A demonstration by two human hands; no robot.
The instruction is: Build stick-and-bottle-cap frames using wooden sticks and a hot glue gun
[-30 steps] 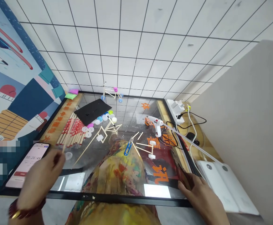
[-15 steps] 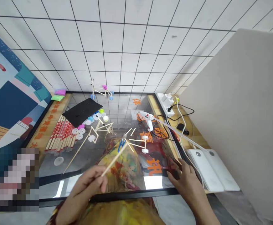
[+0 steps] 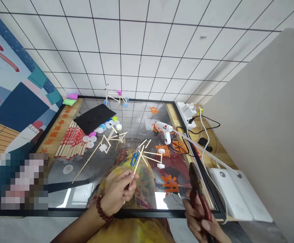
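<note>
My left hand [image 3: 123, 187] is closed round a thin wooden stick [image 3: 138, 162], which points up and away over the glass table. In my right hand [image 3: 197, 216] is a pair of pliers [image 3: 197, 189] with dark jaws and red handles, raised above the table's near right part. Just beyond the stick lie blue-handled scissors [image 3: 134, 158] and short cut sticks [image 3: 148, 144]. A small stick frame with white wheels [image 3: 161, 158] rests to their right. Further left stands another stick frame [image 3: 111, 137], with a long stick running towards me.
A white hot glue gun [image 3: 166, 130] with a long glue stick sits at the right, near a power strip [image 3: 186, 114] and cables. Packed sticks [image 3: 71, 141], bottle caps [image 3: 103, 127] and a black sheet [image 3: 95, 118] lie left. A wheeled stick model [image 3: 116, 98] stands at the back.
My right hand has picked up the pliers from the table's right side and lifted them. My left hand has moved right with the stick, which now points more steeply away.
</note>
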